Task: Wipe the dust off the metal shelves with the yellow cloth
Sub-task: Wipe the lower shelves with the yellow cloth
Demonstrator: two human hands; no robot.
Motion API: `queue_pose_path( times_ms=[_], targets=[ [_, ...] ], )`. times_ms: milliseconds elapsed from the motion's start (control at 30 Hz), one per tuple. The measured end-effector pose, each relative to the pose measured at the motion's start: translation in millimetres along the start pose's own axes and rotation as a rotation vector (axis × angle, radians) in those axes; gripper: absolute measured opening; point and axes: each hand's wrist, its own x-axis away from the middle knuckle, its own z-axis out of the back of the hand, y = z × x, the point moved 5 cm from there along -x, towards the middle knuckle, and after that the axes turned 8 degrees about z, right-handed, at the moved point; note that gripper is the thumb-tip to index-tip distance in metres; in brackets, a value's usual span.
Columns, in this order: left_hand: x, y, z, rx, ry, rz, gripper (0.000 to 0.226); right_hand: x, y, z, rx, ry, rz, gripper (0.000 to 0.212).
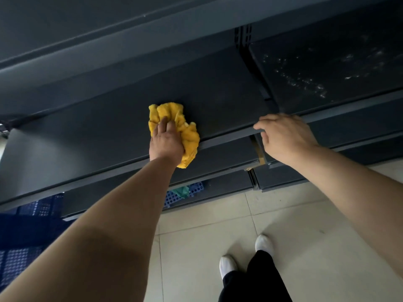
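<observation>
A bunched yellow cloth [174, 120] lies on a dark grey metal shelf [98, 131], near its front edge. My left hand [166, 142] presses down on the cloth, fingers spread over it and gripping it. My right hand [284, 138] rests on the front lip of the same shelf further right, fingers curled over the edge. The neighbouring shelf [327, 68] to the right carries whitish dust specks. Lower shelves [218, 158] show beneath the front edge.
A slotted upright post [243, 38] separates the two shelf bays. Blue plastic crates [185, 192] and a green rag [181, 191] sit under the lowest shelf. Beige floor tiles [305, 225] lie below, with my white shoes [263, 245] and dark trousers.
</observation>
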Motion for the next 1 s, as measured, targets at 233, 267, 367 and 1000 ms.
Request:
queue_pose_path(
  times_ms=[233,267,367,1000],
  targets=[
    [24.2,47.0,-21.4,-0.052,-0.1,-0.075,0.091,25.6,25.4,10.6,0.008,0.001,-0.043,0.035],
    [25.6,56.1,-23.9,-0.068,-0.102,-0.098,0.094,26.8,29.0,11.4,0.007,0.004,-0.038,0.034],
    [28.3,86.7,-29.2,-0.072,-0.093,-0.093,0.09,31.0,41.8,13.6,0.004,0.008,-0.011,0.034],
    [50.5,271.9,-38.7,0.475,-0.156,0.06,0.035,50.1,221.9,31.9,-0.054,-0.026,0.003,0.035]
  ],
)
